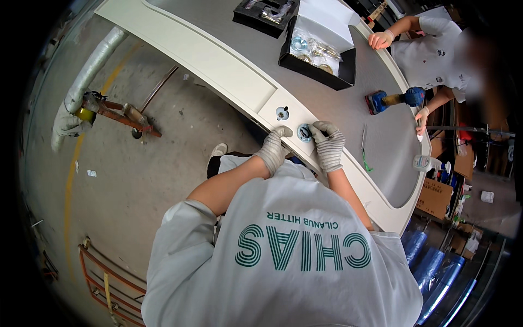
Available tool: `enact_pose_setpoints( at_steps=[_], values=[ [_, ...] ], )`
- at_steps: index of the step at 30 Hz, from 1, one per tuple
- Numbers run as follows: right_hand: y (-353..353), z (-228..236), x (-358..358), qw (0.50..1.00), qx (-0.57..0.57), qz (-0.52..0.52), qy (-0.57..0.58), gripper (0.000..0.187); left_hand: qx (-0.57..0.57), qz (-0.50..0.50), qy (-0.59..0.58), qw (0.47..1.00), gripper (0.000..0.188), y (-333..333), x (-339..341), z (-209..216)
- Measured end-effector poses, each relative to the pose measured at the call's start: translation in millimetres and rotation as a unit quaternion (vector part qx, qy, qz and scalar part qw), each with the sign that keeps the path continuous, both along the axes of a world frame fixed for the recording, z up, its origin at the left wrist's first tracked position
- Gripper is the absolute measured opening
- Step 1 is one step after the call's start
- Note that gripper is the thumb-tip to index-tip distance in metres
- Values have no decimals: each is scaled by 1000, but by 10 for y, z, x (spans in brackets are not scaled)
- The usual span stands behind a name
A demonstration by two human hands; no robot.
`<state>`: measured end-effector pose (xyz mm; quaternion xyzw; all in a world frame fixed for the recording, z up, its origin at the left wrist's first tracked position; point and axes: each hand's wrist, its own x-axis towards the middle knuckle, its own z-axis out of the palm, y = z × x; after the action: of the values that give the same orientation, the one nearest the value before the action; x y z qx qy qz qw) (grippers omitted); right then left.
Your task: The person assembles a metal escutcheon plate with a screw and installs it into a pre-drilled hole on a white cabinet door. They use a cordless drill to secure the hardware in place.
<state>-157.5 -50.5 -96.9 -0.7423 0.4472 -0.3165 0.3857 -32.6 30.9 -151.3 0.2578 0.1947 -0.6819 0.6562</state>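
Observation:
A cream-white door panel with a grey middle lies in front of me. Its border has a cut-out hole and, beside it, a round metal lock fitting with a dark centre. My left hand, in a striped whitish glove, is closed around the panel's near edge, just left of the fitting. Right at the fitting's rim, my gloved right hand has its fingers curled and pressed together. Whatever they may pinch is hidden.
On the panel are a black box of metal hardware, a black foam tray, a cordless drill and a screwdriver. Across it, a co-worker's gloved hands touch the far edge. A wrapped pipe stands left.

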Motion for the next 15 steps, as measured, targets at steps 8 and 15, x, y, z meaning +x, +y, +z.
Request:
enact_pose_setpoints(
  at_steps=[8, 15],
  values=[
    [-61, -33, -23, 999, -38, 13, 16, 8, -19, -10, -35, 999, 41, 33, 9, 26],
    [-49, -3, -50, 992, -99, 28, 69, 9, -7, -28, -33, 999, 40, -19, -51, -236]
  ],
)
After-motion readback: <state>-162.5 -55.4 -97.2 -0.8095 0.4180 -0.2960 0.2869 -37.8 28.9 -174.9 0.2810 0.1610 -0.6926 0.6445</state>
